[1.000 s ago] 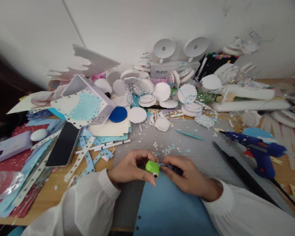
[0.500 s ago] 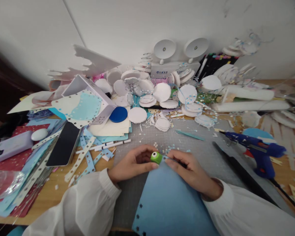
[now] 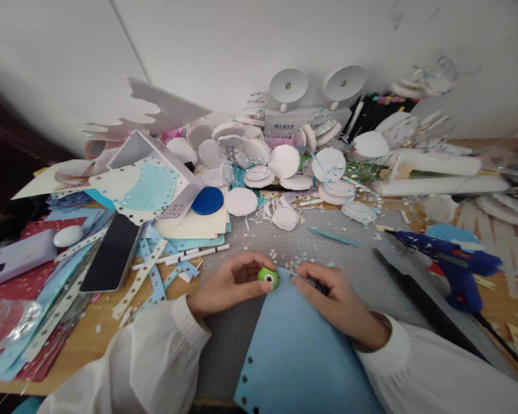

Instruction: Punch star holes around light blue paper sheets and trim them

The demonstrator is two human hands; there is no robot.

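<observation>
My left hand [image 3: 233, 283] grips a small green paper punch [image 3: 268, 279] between thumb and fingers, its round white top with a dark star turned up toward me. The punch sits at the far corner of a blue sheet of paper [image 3: 304, 345]. My right hand [image 3: 332, 296] pinches that sheet along its far right edge, thumb on top and fingers partly hidden. Dark star-shaped holes run along the sheet's left edge near me, and a few show at its far edge. Tiny paper cut-outs [image 3: 296, 259] lie scattered just beyond my hands.
A grey cutting mat [image 3: 259, 238] lies beneath the work. To the right are a blue glue gun [image 3: 453, 259] and a long black tool [image 3: 418, 299]. A phone [image 3: 112, 253] and punched strips lie left. White discs [image 3: 285, 161] and a white box [image 3: 179, 167] crowd the back.
The green punch has shifted slightly left and toward me along the paper's corner, and its top has tilted. My right hand stays nearly in place on the sheet.
</observation>
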